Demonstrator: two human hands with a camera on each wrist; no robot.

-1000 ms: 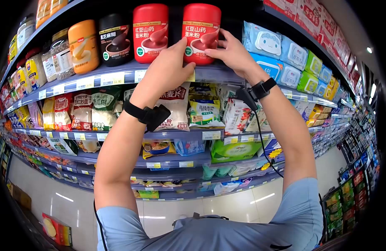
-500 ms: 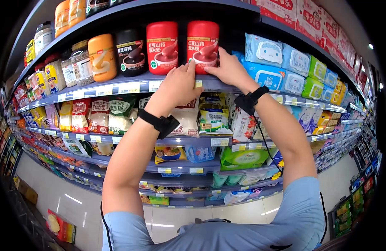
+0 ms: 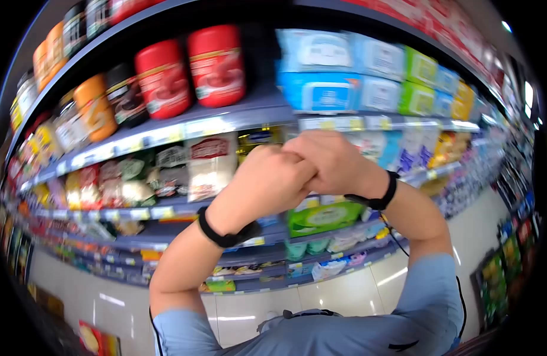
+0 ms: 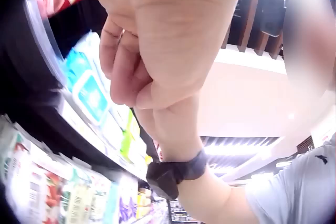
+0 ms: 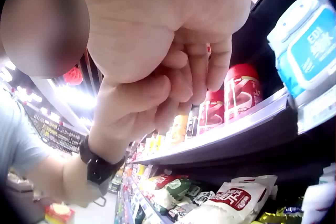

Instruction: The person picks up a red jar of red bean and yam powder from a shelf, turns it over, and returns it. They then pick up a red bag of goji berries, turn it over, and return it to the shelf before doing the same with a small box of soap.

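Note:
My left hand (image 3: 267, 181) and right hand (image 3: 330, 157) meet in front of the shelving, with their loosely bent fingers touching and overlapping. No object shows in either one. In the right wrist view, the fingers (image 5: 202, 69) of the right hand hang over those of the left. Two red canisters (image 3: 217, 68) with bowl-and-spoon labels stand upright side by side on the shelf, up and to the left of both hands, apart from them. Blue wipes packs (image 3: 327, 95) lie stacked on the shelf above the right hand.
Left of the red canisters stand a black canister (image 3: 126, 95) and an orange canister (image 3: 94, 107). A white bag with a red label (image 3: 211, 166) sits one shelf lower, near the left hand. Shelf edges (image 3: 226, 121) carry price tags. Pale floor tiles (image 3: 333, 291) show below.
Both hands have left the right-hand red canister, come down and joined each other. That canister remains on the shelf. The head view has turned right, so the canisters appear farther left.

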